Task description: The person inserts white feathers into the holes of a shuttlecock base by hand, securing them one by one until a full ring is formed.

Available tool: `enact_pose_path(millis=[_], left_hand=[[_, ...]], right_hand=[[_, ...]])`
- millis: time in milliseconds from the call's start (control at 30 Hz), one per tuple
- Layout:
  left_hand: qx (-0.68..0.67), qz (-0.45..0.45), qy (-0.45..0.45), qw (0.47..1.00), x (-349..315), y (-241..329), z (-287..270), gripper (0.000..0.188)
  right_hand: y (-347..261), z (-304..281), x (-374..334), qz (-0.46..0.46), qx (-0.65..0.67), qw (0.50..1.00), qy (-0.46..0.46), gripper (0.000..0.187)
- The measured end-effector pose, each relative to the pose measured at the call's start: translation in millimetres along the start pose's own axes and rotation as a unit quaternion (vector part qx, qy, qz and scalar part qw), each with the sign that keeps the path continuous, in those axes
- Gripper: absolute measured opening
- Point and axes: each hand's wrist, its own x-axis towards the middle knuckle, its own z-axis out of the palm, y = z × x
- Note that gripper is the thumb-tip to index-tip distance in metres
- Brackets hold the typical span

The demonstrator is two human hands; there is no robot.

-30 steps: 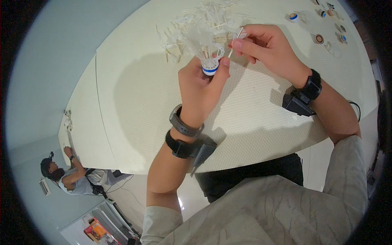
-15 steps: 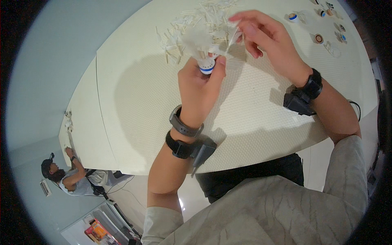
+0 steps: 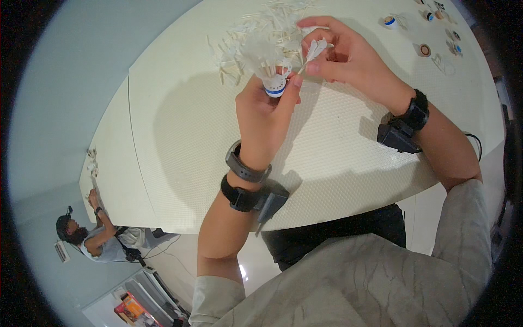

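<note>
Between its thumb and fingers, my left hand [image 3: 264, 111] holds a partly feathered shuttlecock. Its round white base [image 3: 275, 85] has a blue band and small holes around its top, and white feathers [image 3: 264, 54] stand up from it. Close to the right of it, my right hand [image 3: 348, 57] pinches a single white feather [image 3: 316, 49]. The feather's shaft slants down to my left thumb tip; I cannot tell whether that thumb also grips it. A loose pile of white feathers [image 3: 239, 46] lies on the table just beyond my hands.
On the white textured table [image 3: 190, 152], more shuttlecock bases, one a blue-banded base [image 3: 390, 22], and a brown ring [image 3: 425, 50] lie at the far right. At the far left another person [image 3: 90, 234] sits at the table's end, near a small white pile [image 3: 92, 163].
My right hand has moved slightly left and down and its fingers have closed in on the feather, which was blurred before. My left hand with the shuttlecock has hardly moved.
</note>
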Motion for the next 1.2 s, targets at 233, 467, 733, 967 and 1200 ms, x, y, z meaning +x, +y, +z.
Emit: enact_pose_path(millis=[233,467,733,967,1200], left_hand=[[0.004,-0.006,-0.004,1.000,-1,0,1,0.020],[0.015,0.005,-0.010,1.000,-1,0,0,0.019],[-0.030,-0.035,-0.037,0.998,0,6,0,0.018],[-0.057,-0.055,-0.041,0.996,-1,9,-4,0.018],[-0.039,-0.030,-0.022,0.999,-1,5,-7,0.018]], right_hand=[[-1,-6,-2,-0.005,-0.045,0.998,-0.054,0.015],[-4,-8,-3,-0.014,-0.056,0.998,-0.023,0.016],[-4,-10,-3,0.003,-0.015,1.000,-0.025,0.021],[-12,-3,-3,0.027,0.002,0.998,-0.064,0.017],[-6,3,-4,0.021,-0.081,0.995,-0.060,0.021]])
